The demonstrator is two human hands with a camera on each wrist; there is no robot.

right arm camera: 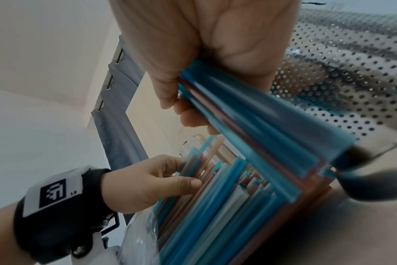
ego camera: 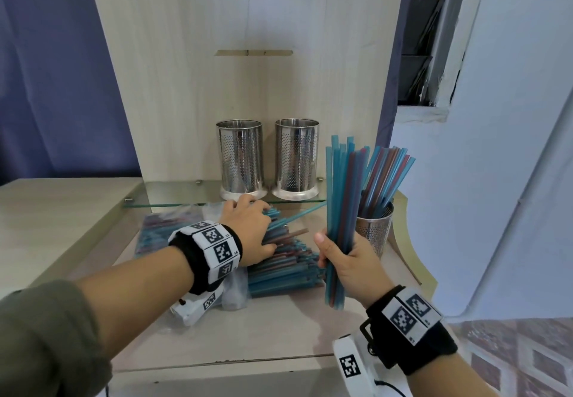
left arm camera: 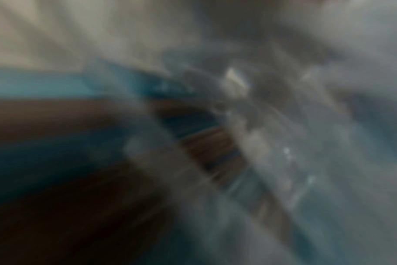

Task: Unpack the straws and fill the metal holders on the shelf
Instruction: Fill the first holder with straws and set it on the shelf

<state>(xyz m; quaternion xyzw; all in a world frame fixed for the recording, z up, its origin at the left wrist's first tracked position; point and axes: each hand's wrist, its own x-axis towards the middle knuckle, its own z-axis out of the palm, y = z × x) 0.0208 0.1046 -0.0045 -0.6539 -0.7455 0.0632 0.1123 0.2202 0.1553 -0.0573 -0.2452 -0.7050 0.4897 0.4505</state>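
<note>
Dozens of straws (ego camera: 338, 210) stood clamped in the right hand (ego camera: 350, 265) near the counter's right edge, beside a part-filled holder (ego camera: 376, 229). The left hand (ego camera: 251, 232) curled into the loose pile (ego camera: 285, 269). A slackened fist would likely spill them; two holders (ego camera: 240, 158) on the glass shelf (ego camera: 173, 193) stood empty.
</note>
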